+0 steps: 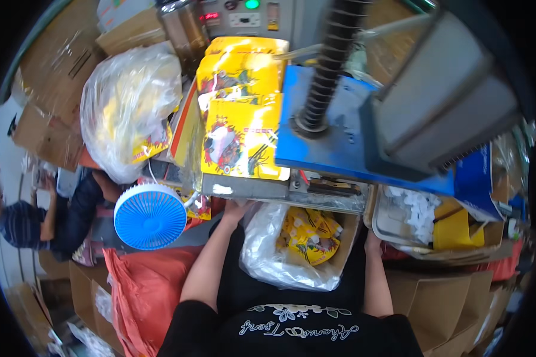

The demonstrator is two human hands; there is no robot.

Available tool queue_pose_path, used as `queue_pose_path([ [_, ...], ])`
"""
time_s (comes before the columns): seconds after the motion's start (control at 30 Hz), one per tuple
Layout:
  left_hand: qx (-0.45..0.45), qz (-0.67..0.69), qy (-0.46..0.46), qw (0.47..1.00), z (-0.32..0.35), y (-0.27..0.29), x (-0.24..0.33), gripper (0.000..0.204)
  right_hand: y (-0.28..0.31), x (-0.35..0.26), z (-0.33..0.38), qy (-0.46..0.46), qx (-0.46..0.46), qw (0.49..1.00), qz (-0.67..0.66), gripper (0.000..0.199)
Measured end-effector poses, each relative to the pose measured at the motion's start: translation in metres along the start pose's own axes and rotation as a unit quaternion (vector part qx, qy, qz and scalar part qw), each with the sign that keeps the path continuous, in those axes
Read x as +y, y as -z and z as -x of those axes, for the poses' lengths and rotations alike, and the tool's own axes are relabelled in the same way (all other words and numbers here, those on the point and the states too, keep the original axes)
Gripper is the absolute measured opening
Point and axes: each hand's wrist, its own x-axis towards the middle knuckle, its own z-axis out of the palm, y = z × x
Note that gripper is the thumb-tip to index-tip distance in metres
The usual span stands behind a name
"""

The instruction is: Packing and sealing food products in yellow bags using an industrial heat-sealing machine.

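My left hand (235,209) touches the counter's (262,188) near edge, my right hand (372,238) beside the cardboard box (339,250) of yellow packets (309,235); either grip I cannot tell.

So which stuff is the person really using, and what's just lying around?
In use: left hand and right hand up at the machine table; yellow packets on it; lined box of packets.
Lying about: blue fan, white bag, red bag.
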Motion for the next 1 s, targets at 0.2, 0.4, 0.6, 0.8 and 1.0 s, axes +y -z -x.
queue_pose_path([
  [0.2,-0.067,0.171,0.049,0.982,0.069,0.017,0.097,0.018,-0.109,-0.155,0.162,0.277,-0.032,0.885,0.373,0.009],
  [0.4,0.023,-0.027,-0.269,0.962,0.036,0.028,0.2,0.037,-0.155,-0.265,0.176,0.429,-0.119,0.818,0.364,0.016],
  [0.6,-0.005,-0.365,-0.371,0.854,0.039,0.039,0.183,0.075,-0.145,-0.285,0.096,0.342,-0.036,0.838,0.425,0.022],
  [0.8,0.047,-0.285,-0.401,0.87,0.052,0.045,0.171,0.049,-0.16,-0.269,0.082,0.372,-0.021,0.79,0.488,0.025],
  [1.0,0.059,-0.09,-0.32,0.941,0.026,0.038,0.176,0.018,-0.14,-0.265,0.104,0.342,-0.001,0.867,0.363,0.021],
])
